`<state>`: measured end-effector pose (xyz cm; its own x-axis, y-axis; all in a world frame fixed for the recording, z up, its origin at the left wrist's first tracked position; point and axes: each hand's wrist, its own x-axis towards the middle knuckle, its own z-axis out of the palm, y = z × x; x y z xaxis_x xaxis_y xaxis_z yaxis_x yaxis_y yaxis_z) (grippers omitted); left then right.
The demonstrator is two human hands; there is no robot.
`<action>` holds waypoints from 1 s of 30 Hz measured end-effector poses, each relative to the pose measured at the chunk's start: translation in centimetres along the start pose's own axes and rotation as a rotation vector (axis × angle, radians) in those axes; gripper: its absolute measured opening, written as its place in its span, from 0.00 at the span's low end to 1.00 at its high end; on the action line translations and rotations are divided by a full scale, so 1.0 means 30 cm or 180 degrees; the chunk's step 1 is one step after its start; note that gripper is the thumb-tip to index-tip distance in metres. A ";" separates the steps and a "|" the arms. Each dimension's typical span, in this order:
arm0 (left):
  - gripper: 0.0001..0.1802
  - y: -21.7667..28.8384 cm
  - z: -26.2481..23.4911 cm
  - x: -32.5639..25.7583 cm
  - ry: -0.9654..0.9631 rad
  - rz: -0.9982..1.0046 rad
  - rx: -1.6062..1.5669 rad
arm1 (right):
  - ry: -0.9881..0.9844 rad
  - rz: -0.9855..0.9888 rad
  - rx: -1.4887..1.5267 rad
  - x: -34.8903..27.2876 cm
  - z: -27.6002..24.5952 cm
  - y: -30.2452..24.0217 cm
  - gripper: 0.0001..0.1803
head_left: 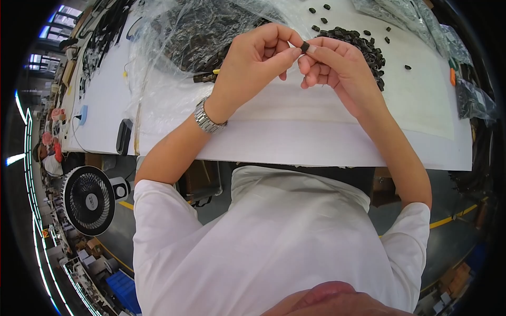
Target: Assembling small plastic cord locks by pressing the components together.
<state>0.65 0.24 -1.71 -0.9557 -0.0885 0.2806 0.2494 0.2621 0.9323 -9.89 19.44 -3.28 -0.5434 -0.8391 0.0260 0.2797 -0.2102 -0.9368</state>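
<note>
Between my two hands, above the white table, is a small black piece, pinched at fingertips from both sides. My left hand, with a metal watch at its wrist, grips it between thumb and forefinger. From the other side my right hand pinches the same piece; its other fingers are curled. Behind the right hand lies a heap of small black pieces, partly hidden by that hand. A large clear plastic bag full of dark parts lies behind my left hand.
The white tabletop ends just in front of my body. A black case lies near its left edge, beside a fan. Black strips lie at far left; clear bags are at far right. Several loose black pieces are scattered around.
</note>
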 end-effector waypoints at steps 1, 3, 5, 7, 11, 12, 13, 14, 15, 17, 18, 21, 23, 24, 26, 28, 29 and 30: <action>0.09 -0.001 -0.002 0.001 -0.0002 0.0025 -0.0031 | 0.0037 -0.0036 -0.0104 -0.003 0.008 -0.004 0.12; 0.09 0.002 0.001 -0.008 0.0018 0.0028 0.0023 | 0.0066 -0.0075 -0.0217 -0.010 0.023 -0.012 0.13; 0.10 -0.003 -0.003 -0.006 0.0046 0.0032 0.0074 | 0.0140 -0.0211 -0.0508 -0.016 0.035 -0.023 0.13; 0.09 -0.012 -0.007 -0.014 0.0068 0.0508 0.0797 | 0.0145 -0.0231 -0.0569 -0.026 0.048 -0.041 0.14; 0.09 0.012 -0.008 -0.007 0.0035 0.0514 0.0879 | 0.0116 -0.0233 -0.0617 -0.020 0.042 -0.034 0.14; 0.09 0.007 -0.006 -0.014 -0.0010 0.0304 0.0542 | 0.0110 -0.0245 -0.0631 -0.018 0.038 -0.032 0.14; 0.09 0.009 -0.005 -0.017 -0.0055 0.0097 0.0204 | 0.0145 -0.0215 -0.0622 -0.015 0.033 -0.032 0.14; 0.09 0.016 -0.009 -0.010 -0.0047 0.0116 0.0205 | 0.0178 -0.0185 -0.0614 -0.011 0.028 -0.034 0.15; 0.10 0.035 -0.016 -0.006 0.0027 0.0009 0.0048 | 0.0166 -0.0178 -0.0623 -0.010 0.025 -0.040 0.15; 0.10 0.039 -0.033 -0.006 0.0123 -0.0094 -0.0115 | 0.0011 -0.0229 -0.0324 -0.007 0.022 -0.053 0.15; 0.11 0.027 -0.043 0.005 0.0196 -0.0067 -0.0215 | 0.0005 -0.0231 -0.0352 -0.008 0.022 -0.059 0.15; 0.11 0.005 -0.066 0.016 0.0264 -0.0009 -0.0281 | -0.0224 -0.0035 0.0060 -0.007 0.021 -0.056 0.16; 0.10 0.005 -0.068 0.017 0.0256 0.0012 -0.0242 | -0.0247 0.0054 0.0151 -0.002 0.022 -0.049 0.16; 0.10 0.007 -0.067 0.014 0.0218 -0.0055 -0.0165 | -0.0264 0.0060 0.0137 -0.001 0.021 -0.052 0.16; 0.09 0.003 -0.074 0.016 0.0197 -0.0121 -0.0093 | -0.0030 -0.0103 -0.0307 -0.006 0.004 -0.061 0.17; 0.08 -0.017 -0.108 0.034 0.0095 0.0039 0.0650 | 0.0128 -0.0151 -0.0750 -0.020 -0.009 -0.089 0.17; 0.08 -0.037 -0.129 0.042 0.0116 0.0030 0.0653 | 0.0316 -0.0213 -0.1189 -0.027 -0.022 -0.112 0.17; 0.08 -0.069 -0.153 0.046 0.0216 0.0307 0.1509 | 0.0351 0.0011 -0.1573 -0.027 -0.046 -0.137 0.16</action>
<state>-0.47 -4.83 -2.20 -0.9156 -0.1006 0.3894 0.2226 0.6796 0.6990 -11.69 21.69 0.07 -0.6311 -0.7757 0.0107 -0.1119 0.0773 -0.9907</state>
